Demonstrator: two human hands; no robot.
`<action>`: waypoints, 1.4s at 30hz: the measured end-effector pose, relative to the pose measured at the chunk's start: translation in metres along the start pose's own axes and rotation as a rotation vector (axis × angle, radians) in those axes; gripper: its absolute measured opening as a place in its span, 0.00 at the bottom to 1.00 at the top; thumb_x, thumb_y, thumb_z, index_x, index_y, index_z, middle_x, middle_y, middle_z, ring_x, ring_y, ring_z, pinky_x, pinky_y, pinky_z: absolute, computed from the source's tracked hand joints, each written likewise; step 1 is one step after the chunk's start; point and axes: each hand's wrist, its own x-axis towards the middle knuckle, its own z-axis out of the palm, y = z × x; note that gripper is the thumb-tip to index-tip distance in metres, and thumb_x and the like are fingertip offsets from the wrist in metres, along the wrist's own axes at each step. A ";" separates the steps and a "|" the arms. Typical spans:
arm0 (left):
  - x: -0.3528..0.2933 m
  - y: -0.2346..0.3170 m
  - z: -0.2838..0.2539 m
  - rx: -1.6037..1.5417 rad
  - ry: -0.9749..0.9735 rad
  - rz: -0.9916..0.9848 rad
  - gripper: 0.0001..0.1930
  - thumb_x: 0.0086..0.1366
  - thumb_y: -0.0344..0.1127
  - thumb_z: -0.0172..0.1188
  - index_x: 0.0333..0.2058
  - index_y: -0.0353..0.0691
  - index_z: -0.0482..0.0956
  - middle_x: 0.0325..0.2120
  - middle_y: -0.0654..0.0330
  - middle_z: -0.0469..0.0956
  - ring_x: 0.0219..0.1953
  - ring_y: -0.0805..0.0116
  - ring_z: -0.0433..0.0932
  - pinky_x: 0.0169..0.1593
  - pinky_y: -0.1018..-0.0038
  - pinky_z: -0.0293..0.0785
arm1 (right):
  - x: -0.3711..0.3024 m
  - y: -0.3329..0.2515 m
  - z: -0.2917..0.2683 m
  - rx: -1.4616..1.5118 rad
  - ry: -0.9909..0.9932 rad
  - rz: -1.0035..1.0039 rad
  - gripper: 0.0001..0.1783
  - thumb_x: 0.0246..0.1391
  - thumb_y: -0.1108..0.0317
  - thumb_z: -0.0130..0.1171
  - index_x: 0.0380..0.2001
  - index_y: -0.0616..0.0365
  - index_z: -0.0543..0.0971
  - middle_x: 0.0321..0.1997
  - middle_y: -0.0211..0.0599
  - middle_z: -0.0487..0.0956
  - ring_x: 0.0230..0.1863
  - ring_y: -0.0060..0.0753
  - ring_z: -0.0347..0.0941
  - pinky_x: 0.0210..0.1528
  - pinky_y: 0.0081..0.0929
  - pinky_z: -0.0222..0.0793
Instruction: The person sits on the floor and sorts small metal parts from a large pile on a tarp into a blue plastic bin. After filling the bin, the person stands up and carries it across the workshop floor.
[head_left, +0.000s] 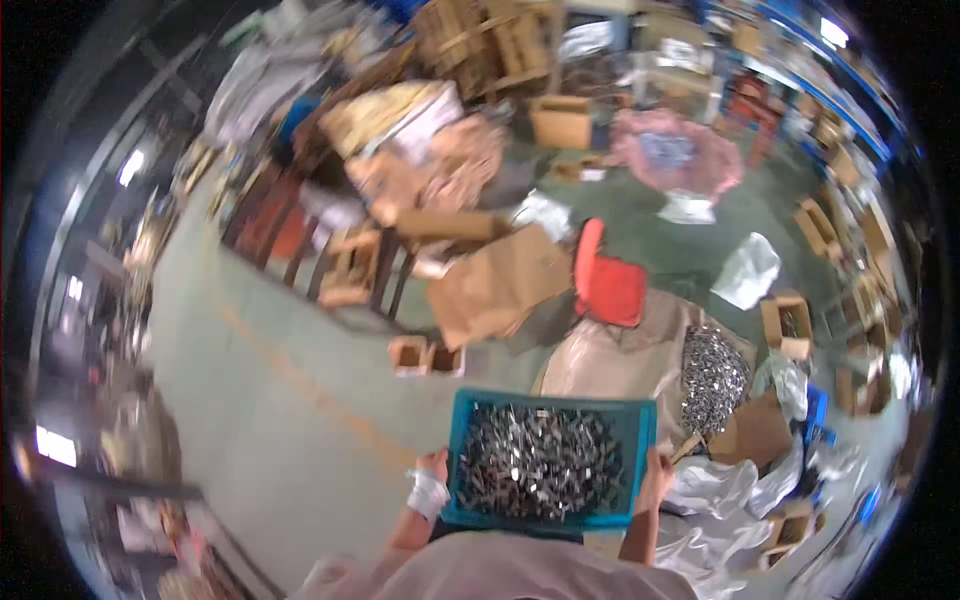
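A teal plastic crate (645, 425) is held level in front of my body, between both hands. Inside it lies a heap of small shiny metal pieces (540, 462), dark and silver. My left hand (432, 470) grips the crate's left side, with a white wrapping around that wrist. On the opposite side my right hand (655, 482) is closed on the crate's wall. Some fingers of both hands are hidden by the crate and blurred.
Ahead stands a red chair (612, 290) on a brown sheet (600, 355), with a metal-parts pile (714, 380) at right. Two small cardboard boxes (427, 357) and a large flattened carton (500, 285) lie ahead left. White plastic bags (715, 487) and open cartons (787, 325) crowd the right.
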 end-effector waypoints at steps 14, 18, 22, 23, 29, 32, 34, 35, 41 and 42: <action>-0.117 -0.229 -0.072 -0.984 0.801 -0.556 0.19 0.55 0.41 0.53 0.16 0.28 0.70 0.11 0.61 0.66 0.17 0.72 0.62 0.23 0.68 0.60 | -0.147 -0.022 0.234 -0.359 -0.902 -0.367 0.17 0.49 0.61 0.55 0.14 0.59 0.67 0.15 0.24 0.60 0.17 0.16 0.51 0.17 0.21 0.48; -0.117 -0.236 -0.088 -1.012 0.872 -0.702 0.19 0.55 0.42 0.53 0.15 0.30 0.71 0.11 0.64 0.66 0.17 0.74 0.60 0.22 0.69 0.57 | -0.198 -0.010 0.292 -0.425 -1.019 -0.398 0.19 0.48 0.59 0.55 0.13 0.58 0.64 0.15 0.25 0.60 0.14 0.19 0.55 0.06 0.23 0.59; -0.114 -0.263 -0.102 -1.124 1.057 -0.788 0.19 0.55 0.41 0.51 0.12 0.32 0.69 0.10 0.66 0.64 0.16 0.76 0.58 0.20 0.71 0.54 | -0.216 0.031 0.342 -0.400 -1.131 -0.283 0.18 0.48 0.59 0.56 0.13 0.55 0.66 0.17 0.24 0.61 0.18 0.19 0.54 0.19 0.23 0.52; -0.116 -0.258 -0.099 -1.066 1.081 -0.783 0.19 0.56 0.40 0.51 0.12 0.33 0.68 0.10 0.67 0.63 0.15 0.77 0.57 0.20 0.72 0.53 | -0.209 0.035 0.344 -0.373 -1.164 -0.237 0.18 0.48 0.59 0.56 0.13 0.55 0.66 0.17 0.23 0.60 0.19 0.19 0.53 0.20 0.23 0.51; -0.116 -0.215 -0.118 -1.083 1.132 -0.751 0.21 0.60 0.41 0.50 0.10 0.36 0.67 0.10 0.69 0.62 0.15 0.79 0.56 0.18 0.76 0.50 | -0.210 0.037 0.372 -0.373 -1.104 -0.209 0.19 0.49 0.62 0.54 0.11 0.55 0.63 0.16 0.20 0.58 0.21 0.17 0.52 0.22 0.23 0.47; -0.122 -0.232 -0.100 -1.148 1.226 -0.747 0.21 0.60 0.41 0.49 0.12 0.34 0.69 0.10 0.68 0.64 0.16 0.78 0.59 0.19 0.73 0.54 | -0.236 0.018 0.399 -0.342 -1.237 -0.303 0.19 0.49 0.62 0.54 0.11 0.56 0.62 0.16 0.20 0.57 0.21 0.17 0.52 0.22 0.24 0.47; -0.136 -0.214 -0.091 -1.050 1.188 -0.798 0.19 0.59 0.40 0.45 0.13 0.35 0.69 0.10 0.59 0.67 0.15 0.71 0.61 0.20 0.68 0.57 | -0.234 0.008 0.404 -0.311 -1.318 -0.311 0.19 0.49 0.62 0.53 0.11 0.57 0.62 0.16 0.19 0.57 0.21 0.18 0.52 0.22 0.25 0.47; -0.150 -0.235 -0.063 -0.956 1.172 -0.818 0.19 0.59 0.40 0.44 0.14 0.35 0.69 0.11 0.56 0.68 0.15 0.69 0.62 0.21 0.67 0.58 | -0.242 0.002 0.401 -0.304 -1.389 -0.310 0.20 0.48 0.61 0.53 0.11 0.59 0.63 0.15 0.21 0.58 0.20 0.20 0.52 0.22 0.28 0.48; -0.188 -0.211 -0.060 -0.741 1.377 -0.928 0.17 0.55 0.39 0.47 0.11 0.35 0.67 0.09 0.57 0.66 0.14 0.69 0.61 0.20 0.67 0.56 | -0.260 -0.019 0.391 -0.462 -1.433 -0.356 0.21 0.45 0.59 0.53 0.10 0.64 0.64 0.12 0.29 0.61 0.20 0.22 0.54 0.23 0.33 0.50; -0.190 -0.193 -0.070 -1.105 1.430 -0.984 0.18 0.53 0.39 0.49 0.10 0.35 0.67 0.08 0.61 0.65 0.14 0.72 0.60 0.19 0.68 0.55 | -0.261 -0.016 0.400 -0.460 -1.456 -0.356 0.21 0.45 0.60 0.54 0.10 0.63 0.64 0.12 0.28 0.61 0.20 0.22 0.54 0.23 0.32 0.50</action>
